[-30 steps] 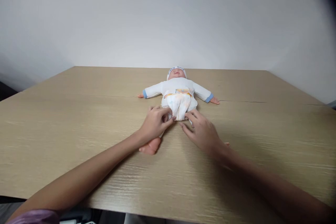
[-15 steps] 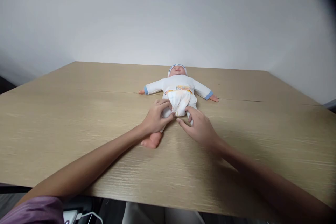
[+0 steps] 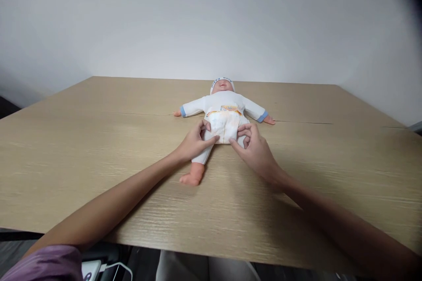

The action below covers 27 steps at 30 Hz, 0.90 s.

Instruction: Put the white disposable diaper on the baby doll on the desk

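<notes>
A baby doll (image 3: 224, 99) lies on its back on the table, head away from me and arms spread. It wears a white outfit with blue cuffs and a white printed cap. Across its hips is a white diaper (image 3: 224, 125) with an orange-edged printed waistband. My left hand (image 3: 197, 139) grips the diaper's left edge by the leg, thumb on the front and fingers curled at the side. On the opposite edge, my right hand (image 3: 252, 144) pinches the diaper between thumb and curled fingers. One bare doll foot shows below my left hand; my right hand hides the other leg.
The wooden table (image 3: 99, 140) has a thin seam running across it behind the doll's hips. A pale wall (image 3: 211, 22) rises behind it. Below the front edge at left are a white device (image 3: 90, 269) and a white cable (image 3: 120, 265).
Both hands have shifted slightly outward, and the diaper's front is spread wider and flatter between them. More of the doll's leg shows below my left hand.
</notes>
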Motion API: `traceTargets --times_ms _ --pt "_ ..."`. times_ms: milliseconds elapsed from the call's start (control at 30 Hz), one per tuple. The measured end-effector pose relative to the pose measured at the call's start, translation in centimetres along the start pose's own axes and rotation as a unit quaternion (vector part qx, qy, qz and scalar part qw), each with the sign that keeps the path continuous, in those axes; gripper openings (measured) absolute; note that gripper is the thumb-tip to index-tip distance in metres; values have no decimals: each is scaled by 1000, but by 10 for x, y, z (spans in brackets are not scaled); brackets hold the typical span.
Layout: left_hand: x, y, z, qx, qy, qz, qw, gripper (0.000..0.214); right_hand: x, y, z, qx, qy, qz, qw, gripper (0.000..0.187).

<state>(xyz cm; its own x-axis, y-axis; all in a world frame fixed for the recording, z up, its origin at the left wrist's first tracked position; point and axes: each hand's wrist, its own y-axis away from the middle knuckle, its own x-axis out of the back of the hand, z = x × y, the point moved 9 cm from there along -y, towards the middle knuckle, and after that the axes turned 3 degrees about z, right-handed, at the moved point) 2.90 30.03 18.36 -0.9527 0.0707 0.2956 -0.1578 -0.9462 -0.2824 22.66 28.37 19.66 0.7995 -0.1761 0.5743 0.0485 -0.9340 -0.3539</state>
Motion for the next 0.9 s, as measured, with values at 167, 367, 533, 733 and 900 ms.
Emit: traceTargets --times_ms 167,367,533,733,900 --pt "9 4 -16 63 101 50 992 52 18 -5 9 -12 33 17 999 28" --pt "3 7 7 47 -52 13 997 34 9 -5 -1 37 73 -25 996 22" --pt "-6 0 2 130 111 -69 983 38 1 -9 13 -49 -25 -55 997 28" --pt "8 2 0 157 123 -58 978 41 18 -6 1 23 17 29 999 22" --pt "44 -2 6 99 -57 -60 992 43 39 -9 2 85 34 43 995 22"
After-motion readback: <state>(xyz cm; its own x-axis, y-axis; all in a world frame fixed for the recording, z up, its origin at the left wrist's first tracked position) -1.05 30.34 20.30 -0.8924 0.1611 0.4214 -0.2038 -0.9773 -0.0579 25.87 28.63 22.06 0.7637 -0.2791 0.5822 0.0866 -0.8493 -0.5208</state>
